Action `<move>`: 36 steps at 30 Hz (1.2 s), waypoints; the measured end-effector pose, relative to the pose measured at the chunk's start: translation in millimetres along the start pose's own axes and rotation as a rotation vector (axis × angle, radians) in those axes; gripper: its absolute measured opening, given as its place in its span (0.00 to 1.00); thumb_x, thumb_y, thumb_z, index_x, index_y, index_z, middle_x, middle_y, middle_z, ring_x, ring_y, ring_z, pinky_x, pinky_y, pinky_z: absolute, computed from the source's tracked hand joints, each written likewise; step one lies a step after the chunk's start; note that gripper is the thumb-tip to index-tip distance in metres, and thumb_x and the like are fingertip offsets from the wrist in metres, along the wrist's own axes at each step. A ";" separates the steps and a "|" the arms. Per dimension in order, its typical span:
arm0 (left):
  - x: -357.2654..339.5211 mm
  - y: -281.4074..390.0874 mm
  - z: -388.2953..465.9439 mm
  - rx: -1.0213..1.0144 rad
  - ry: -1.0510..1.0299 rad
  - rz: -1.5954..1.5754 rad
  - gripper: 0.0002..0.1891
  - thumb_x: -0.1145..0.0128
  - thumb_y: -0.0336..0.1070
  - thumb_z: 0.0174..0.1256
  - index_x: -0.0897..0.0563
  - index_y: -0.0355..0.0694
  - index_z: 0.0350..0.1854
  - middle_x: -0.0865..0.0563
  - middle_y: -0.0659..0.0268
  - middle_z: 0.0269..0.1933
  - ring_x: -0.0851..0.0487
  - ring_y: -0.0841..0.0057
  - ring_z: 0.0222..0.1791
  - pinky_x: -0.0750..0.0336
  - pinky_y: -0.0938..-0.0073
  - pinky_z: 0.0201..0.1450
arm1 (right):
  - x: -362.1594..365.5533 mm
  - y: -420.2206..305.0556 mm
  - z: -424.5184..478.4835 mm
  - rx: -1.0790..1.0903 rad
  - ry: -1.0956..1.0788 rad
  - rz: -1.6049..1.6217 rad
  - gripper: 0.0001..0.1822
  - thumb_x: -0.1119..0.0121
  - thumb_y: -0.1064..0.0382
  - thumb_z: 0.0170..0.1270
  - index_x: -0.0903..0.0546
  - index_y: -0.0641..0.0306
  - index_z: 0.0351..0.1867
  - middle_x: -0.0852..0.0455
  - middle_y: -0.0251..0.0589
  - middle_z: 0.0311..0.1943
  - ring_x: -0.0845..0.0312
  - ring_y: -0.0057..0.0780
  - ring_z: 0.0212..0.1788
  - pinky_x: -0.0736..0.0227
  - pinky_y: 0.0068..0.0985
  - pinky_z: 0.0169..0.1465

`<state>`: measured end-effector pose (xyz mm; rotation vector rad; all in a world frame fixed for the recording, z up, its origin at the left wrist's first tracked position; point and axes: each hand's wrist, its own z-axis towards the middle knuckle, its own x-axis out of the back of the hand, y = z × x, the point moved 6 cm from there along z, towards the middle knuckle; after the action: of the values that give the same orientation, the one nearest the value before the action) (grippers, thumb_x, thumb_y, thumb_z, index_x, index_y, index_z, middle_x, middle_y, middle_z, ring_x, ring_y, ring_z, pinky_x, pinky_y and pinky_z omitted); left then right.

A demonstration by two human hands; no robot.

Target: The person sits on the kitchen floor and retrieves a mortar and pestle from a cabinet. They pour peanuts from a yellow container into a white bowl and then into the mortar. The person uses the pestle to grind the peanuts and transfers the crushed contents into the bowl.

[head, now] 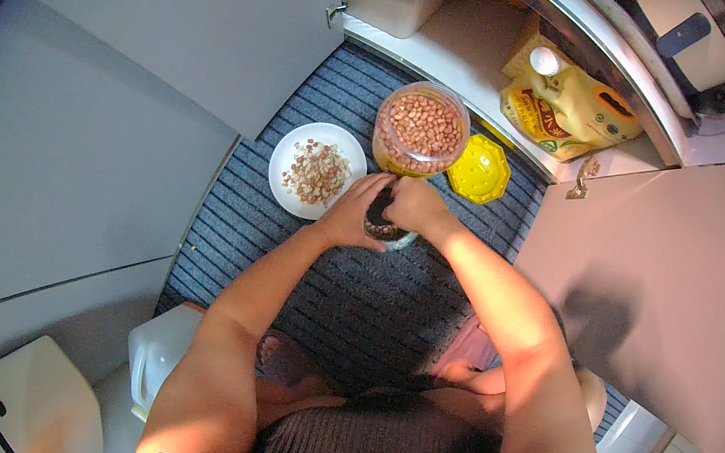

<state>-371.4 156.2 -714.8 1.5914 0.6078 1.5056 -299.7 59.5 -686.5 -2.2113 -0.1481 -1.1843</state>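
Observation:
A small clear jar (400, 243) with a dark interior or top stands on the striped mat between my hands. My left hand (348, 216) curves around its left side, thumb near the front and fingers toward the far side. My right hand (417, 204) is bent over the jar's mouth, fingertips down at the dark area; what they hold is hidden. Just beyond my hands is a large clear tub (423, 127) full of red-skinned peanuts. A white plate (280, 184) to the left bears a pile of peanuts and pale pieces. Right of the tub lies a yellow octagonal lid (480, 168).
An open cabinet holds a lidded plastic bin (393, 5) and a yellow spouted pouch (566, 109). Open doors flank me, one on the left (177, 13) and one on the right (659, 289). A white plastic container (161, 351) stands by my left arm. The striped mat (243, 237) covers the floor.

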 end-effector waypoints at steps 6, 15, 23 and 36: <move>1.4 -2.8 -3.0 0.001 0.008 -0.011 0.62 0.19 0.42 0.26 0.43 0.39 0.71 0.38 0.53 0.70 0.41 0.56 0.71 0.43 0.60 0.73 | 10.4 -15.8 -11.4 0.012 0.024 -0.121 0.13 0.43 0.65 0.49 0.15 0.71 0.32 0.15 0.60 0.34 0.16 0.51 0.39 0.21 0.41 0.44; -1.2 -4.2 -3.9 0.032 -0.024 -0.024 0.62 0.19 0.41 0.26 0.43 0.39 0.72 0.39 0.54 0.71 0.41 0.56 0.72 0.43 0.60 0.73 | -3.4 -14.2 -9.8 0.016 0.003 -0.024 0.14 0.43 0.64 0.48 0.15 0.72 0.33 0.15 0.61 0.34 0.16 0.54 0.38 0.21 0.42 0.46; 4.3 -7.3 -11.6 0.047 -0.006 -0.007 0.62 0.18 0.41 0.25 0.43 0.40 0.71 0.38 0.54 0.70 0.41 0.56 0.71 0.43 0.60 0.73 | 23.7 -29.7 -14.8 -0.015 -0.044 -0.120 0.13 0.39 0.64 0.47 0.15 0.71 0.32 0.15 0.60 0.30 0.16 0.53 0.37 0.21 0.40 0.44; -3.0 -2.6 -3.3 0.043 0.004 -0.030 0.62 0.18 0.41 0.24 0.42 0.42 0.72 0.37 0.55 0.70 0.41 0.56 0.71 0.43 0.59 0.73 | -0.1 -15.3 -22.0 -0.001 0.036 -0.163 0.13 0.38 0.61 0.47 0.15 0.69 0.30 0.15 0.60 0.30 0.16 0.52 0.36 0.21 0.42 0.43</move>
<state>-374.5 156.0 -718.9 1.6048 0.6677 1.4828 -321.1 59.2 -670.4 -2.2105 -0.3184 -1.3111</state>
